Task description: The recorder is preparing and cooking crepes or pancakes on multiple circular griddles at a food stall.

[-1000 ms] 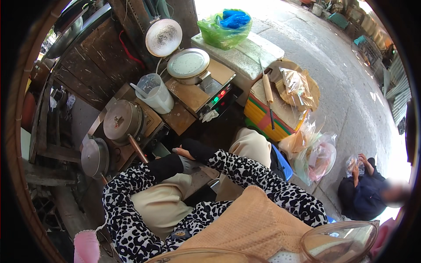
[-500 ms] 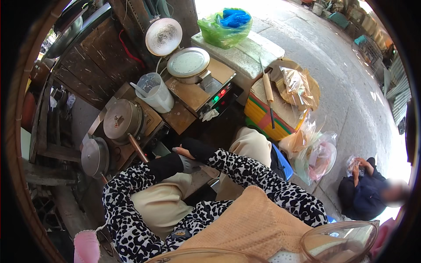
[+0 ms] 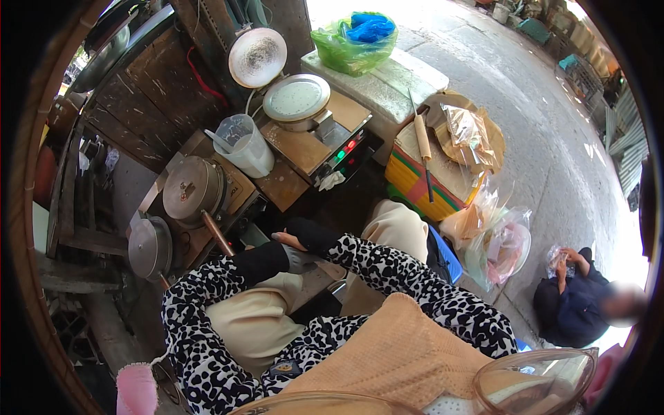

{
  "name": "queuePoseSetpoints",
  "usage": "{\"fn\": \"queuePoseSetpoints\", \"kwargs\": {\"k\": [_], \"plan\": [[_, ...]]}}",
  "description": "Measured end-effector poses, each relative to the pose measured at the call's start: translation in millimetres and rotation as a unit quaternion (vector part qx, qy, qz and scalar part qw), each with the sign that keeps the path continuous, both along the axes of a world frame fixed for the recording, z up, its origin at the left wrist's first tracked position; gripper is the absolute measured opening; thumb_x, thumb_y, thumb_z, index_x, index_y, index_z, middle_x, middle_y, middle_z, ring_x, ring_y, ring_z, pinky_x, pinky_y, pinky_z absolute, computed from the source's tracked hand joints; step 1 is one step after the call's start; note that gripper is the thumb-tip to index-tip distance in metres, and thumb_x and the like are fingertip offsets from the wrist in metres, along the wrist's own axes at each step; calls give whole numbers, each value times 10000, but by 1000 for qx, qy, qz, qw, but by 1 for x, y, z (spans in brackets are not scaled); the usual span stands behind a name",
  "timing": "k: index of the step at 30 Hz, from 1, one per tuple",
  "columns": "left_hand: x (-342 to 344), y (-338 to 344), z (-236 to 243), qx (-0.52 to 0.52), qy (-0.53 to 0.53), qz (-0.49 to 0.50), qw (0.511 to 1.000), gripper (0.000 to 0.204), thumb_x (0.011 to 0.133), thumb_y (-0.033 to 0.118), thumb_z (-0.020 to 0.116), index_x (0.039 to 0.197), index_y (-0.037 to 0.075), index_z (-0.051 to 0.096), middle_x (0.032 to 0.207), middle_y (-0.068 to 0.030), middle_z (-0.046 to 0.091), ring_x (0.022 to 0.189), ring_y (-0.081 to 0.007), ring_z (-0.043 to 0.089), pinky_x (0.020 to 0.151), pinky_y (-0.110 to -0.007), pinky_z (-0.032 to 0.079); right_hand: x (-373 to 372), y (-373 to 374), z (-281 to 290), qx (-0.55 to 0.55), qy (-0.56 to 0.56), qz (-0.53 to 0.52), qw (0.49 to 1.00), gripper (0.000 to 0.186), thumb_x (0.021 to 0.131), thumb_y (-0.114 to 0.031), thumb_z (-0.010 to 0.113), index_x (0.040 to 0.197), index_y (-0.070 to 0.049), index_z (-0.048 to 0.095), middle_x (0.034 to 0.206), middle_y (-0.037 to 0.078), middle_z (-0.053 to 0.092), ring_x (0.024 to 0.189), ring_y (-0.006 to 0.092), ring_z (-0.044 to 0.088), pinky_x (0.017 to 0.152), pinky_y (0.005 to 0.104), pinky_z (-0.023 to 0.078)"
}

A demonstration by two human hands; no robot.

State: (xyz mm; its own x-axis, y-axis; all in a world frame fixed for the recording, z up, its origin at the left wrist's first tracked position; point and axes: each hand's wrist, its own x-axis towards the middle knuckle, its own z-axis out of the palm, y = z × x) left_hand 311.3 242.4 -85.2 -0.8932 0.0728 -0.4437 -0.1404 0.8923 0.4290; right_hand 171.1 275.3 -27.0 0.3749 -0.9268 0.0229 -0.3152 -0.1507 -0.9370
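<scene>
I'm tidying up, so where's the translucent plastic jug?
In the head view, the jug stands left of centre, upper half, between the open round iron and the larger closed one.

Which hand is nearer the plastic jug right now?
Right. The right hand is below the plastic jug in the view; the left hand lies just below the right one, farther from it.

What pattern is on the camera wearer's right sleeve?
The right sleeve has black and white blotches, showing best in the head view.

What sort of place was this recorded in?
Probably an outdoor street-side cooking spot: an open round griddle, a closed round iron with a copper-coloured handle, and grey paving alongside.
</scene>
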Motion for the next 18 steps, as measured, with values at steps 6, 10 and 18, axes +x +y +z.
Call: {"fn": "queuePoseSetpoints", "kwargs": {"k": [6,10,18], "plan": [[1,0,-3,-5,13,-2,1000,387,924,264,494,1269,103,559,1330,-120,532,1248,-270,474,1080,-360,320,1,0,-6,7,15,-4,1000,542,930,-466,484,718,15,619,610,222,539,507,298,511,541,400,427],[0,2,4,-14,0,-1,1000,388,925,271,492,1267,103,561,1327,-120,535,1245,-273,476,1078,-362,322,2,-2,-7,23,26,20,999,528,935,-450,482,721,12,623,622,219,549,517,297,520,545,397,430],[-3,5,23,-12,-4,14,1000,391,901,279,520,1251,109,568,1296,-120,552,1229,-277,490,1055,-369,349,3,-1,-7,5,2,24,1000,509,941,-443,478,743,2,627,625,203,558,529,287,531,550,386,433]]}}
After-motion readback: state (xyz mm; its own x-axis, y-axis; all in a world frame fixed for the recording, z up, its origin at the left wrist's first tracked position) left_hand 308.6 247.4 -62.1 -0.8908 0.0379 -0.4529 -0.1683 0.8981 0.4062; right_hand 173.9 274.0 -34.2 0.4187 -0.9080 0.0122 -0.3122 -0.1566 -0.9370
